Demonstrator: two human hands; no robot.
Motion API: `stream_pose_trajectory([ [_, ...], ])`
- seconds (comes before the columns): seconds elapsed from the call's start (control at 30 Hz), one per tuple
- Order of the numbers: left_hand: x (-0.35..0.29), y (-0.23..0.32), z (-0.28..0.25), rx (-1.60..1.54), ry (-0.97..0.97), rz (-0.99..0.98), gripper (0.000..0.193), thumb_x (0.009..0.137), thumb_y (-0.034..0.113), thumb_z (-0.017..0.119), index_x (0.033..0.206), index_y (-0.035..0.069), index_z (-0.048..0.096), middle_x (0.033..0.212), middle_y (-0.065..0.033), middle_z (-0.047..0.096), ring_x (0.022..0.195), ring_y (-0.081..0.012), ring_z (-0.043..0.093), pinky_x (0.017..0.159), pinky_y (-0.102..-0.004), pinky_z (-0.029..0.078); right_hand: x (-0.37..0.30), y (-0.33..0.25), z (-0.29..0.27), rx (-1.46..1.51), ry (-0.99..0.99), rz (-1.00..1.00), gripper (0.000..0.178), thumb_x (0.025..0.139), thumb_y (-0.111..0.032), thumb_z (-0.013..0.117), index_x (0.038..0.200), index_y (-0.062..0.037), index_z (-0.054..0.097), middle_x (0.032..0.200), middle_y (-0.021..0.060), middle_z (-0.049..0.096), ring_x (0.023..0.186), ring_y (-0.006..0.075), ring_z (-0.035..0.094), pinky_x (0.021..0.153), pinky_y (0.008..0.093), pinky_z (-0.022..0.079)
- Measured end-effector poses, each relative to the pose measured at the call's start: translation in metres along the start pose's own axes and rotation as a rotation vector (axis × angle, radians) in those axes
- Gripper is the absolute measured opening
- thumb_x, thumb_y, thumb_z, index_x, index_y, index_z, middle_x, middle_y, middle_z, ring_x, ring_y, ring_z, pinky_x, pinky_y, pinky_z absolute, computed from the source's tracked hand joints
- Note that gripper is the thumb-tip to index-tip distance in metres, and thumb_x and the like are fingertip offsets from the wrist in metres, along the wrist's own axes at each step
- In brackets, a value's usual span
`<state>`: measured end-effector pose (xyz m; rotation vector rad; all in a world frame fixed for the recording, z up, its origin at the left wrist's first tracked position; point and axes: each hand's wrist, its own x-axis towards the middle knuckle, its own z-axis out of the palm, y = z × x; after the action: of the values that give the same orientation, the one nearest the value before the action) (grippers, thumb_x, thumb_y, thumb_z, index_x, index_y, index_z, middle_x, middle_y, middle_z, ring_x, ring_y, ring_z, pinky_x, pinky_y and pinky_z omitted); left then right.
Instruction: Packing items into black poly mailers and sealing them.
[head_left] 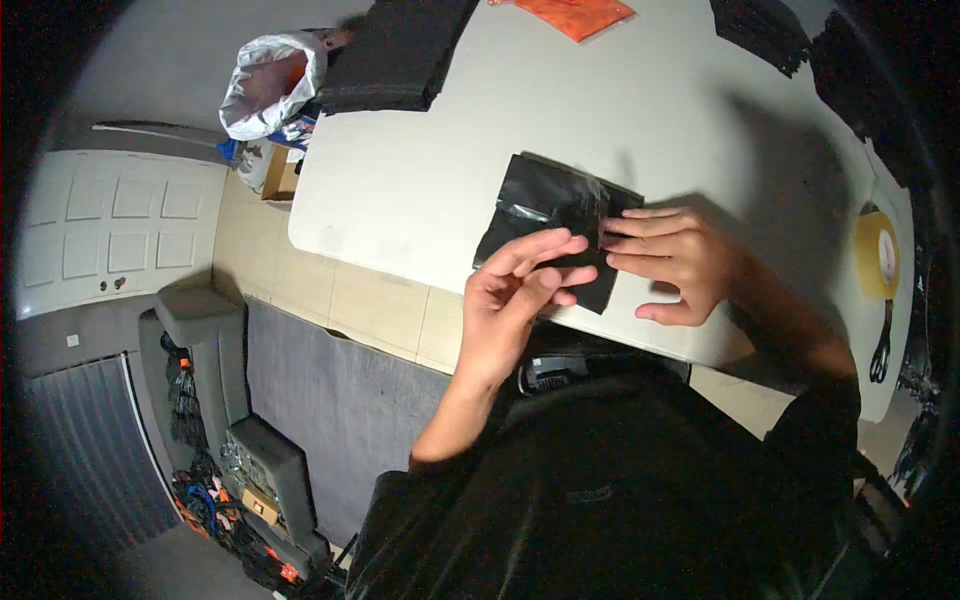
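A flat, dark, squarish packet lies on the white table near its front edge, with shiny clear film catching the light across it. Over its front left part hovers my left hand, palm partly turned up, fingers loosely bent and apart, with nothing visible between them. My right hand rests its outstretched fingertips on the packet's right side, thumb held away from the fingers. The packet's front part is partly covered by my left hand.
A stack of black folded pieces sits at the table's far left corner, beside a white-lined bin. An orange packet lies at the far edge. On the right are a yellow tape roll and black-handled scissors. A grey sofa stands left.
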<state>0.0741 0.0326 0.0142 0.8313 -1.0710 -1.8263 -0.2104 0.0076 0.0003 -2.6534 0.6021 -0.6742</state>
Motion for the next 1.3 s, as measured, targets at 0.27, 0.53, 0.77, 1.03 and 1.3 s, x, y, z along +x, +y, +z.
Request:
stream_pose_trajectory([
  [0.27, -0.004, -0.016, -0.007, -0.198, 0.114, -0.158, 0.043, 0.106, 0.004, 0.057, 0.149, 0.000, 0.054, 0.147, -0.0198, 0.062, 0.115, -0.0278, 0.074, 0.088, -0.0304, 0.061, -0.005, 0.001, 0.005, 0.008, 0.032, 0.014, 0.056, 0.070, -0.027, 0.082, 0.115, 0.0068, 0.074, 0.129, 0.0242, 0.072, 0.129, 0.0402, 0.066, 0.111, 0.0548, 0.053],
  [0.53, -0.012, -0.013, 0.000, -0.247, 0.156, -0.257, 0.047, 0.106, 0.002, 0.053, 0.153, 0.001, 0.051, 0.155, -0.0177, 0.055, 0.117, -0.0275, 0.073, 0.087, -0.0293, 0.060, -0.003, 0.001, 0.004, 0.005, 0.042, -0.002, 0.054, 0.069, -0.026, 0.082, 0.112, 0.0064, 0.075, 0.129, 0.0240, 0.072, 0.129, 0.0397, 0.067, 0.110, 0.0544, 0.053],
  [0.77, -0.014, -0.012, -0.003, -0.220, 0.172, -0.283, 0.048, 0.106, 0.002, 0.054, 0.153, 0.001, 0.050, 0.156, -0.0169, 0.056, 0.116, -0.0276, 0.074, 0.083, -0.0279, 0.060, -0.001, 0.001, 0.002, -0.006, 0.038, -0.009, 0.052, 0.070, -0.024, 0.082, 0.111, 0.0065, 0.075, 0.128, 0.0242, 0.073, 0.127, 0.0395, 0.068, 0.109, 0.0546, 0.054],
  [1.03, -0.018, -0.012, -0.005, -0.195, 0.163, -0.295, 0.047, 0.106, 0.003, 0.055, 0.153, 0.001, 0.052, 0.155, -0.0155, 0.057, 0.115, -0.0275, 0.074, 0.083, -0.0277, 0.059, 0.016, -0.004, -0.002, 0.221, 0.154, 0.020, 0.058, 0.089, -0.030, 0.076, 0.131, 0.0095, 0.066, 0.140, 0.0278, 0.064, 0.138, 0.0403, 0.059, 0.118, 0.0517, 0.047],
  [1.3, -0.024, -0.006, -0.006, -0.202, 0.136, -0.305, 0.054, 0.104, 0.006, 0.054, 0.157, 0.000, 0.045, 0.157, -0.0153, 0.054, 0.122, -0.0261, 0.071, 0.084, -0.0261, 0.061, 0.040, -0.004, 0.017, -0.074, -0.160, 0.125, 0.090, 0.100, -0.062, 0.058, 0.153, 0.0087, 0.045, 0.162, 0.0274, 0.043, 0.154, 0.0394, 0.039, 0.129, 0.0508, 0.028],
])
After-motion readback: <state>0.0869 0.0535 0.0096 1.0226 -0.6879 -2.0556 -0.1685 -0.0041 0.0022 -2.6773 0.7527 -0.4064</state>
